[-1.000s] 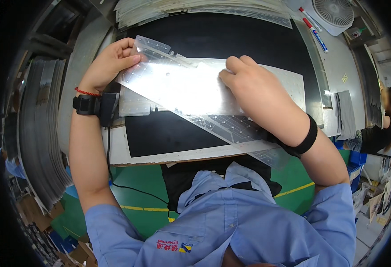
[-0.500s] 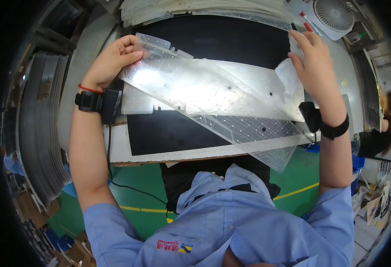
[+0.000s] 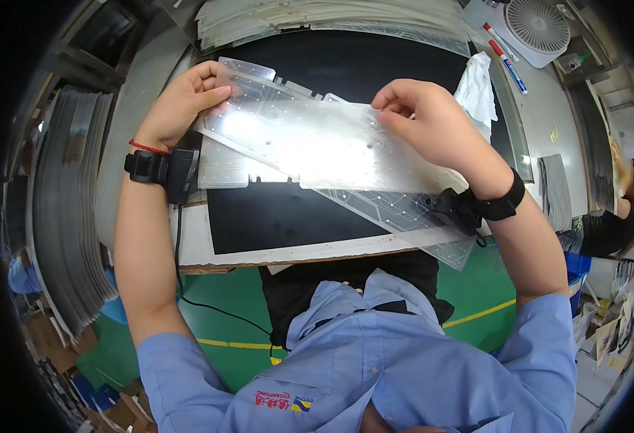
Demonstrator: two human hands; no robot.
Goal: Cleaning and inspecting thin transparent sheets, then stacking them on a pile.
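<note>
Plastic sheets (image 3: 295, 141), overlapping, partly glare-hidden

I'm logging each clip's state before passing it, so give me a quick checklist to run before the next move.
1. Left hand has the slanted clear sheet: ok, thumb over its upper-left end.
2. Right hand has a firm pinch: cannot tell; its fingertips are at a sheet's upper edge, but glare blurs which sheet.
3. White cloth out of both hands: ok, it lies to the right, partly on the black mat.
4. Slanted sheet fully on the table: not ok, its lower-right end juts past the front edge.
5. Markers away from the sheets in hand: ok, off to the upper right.
</note>
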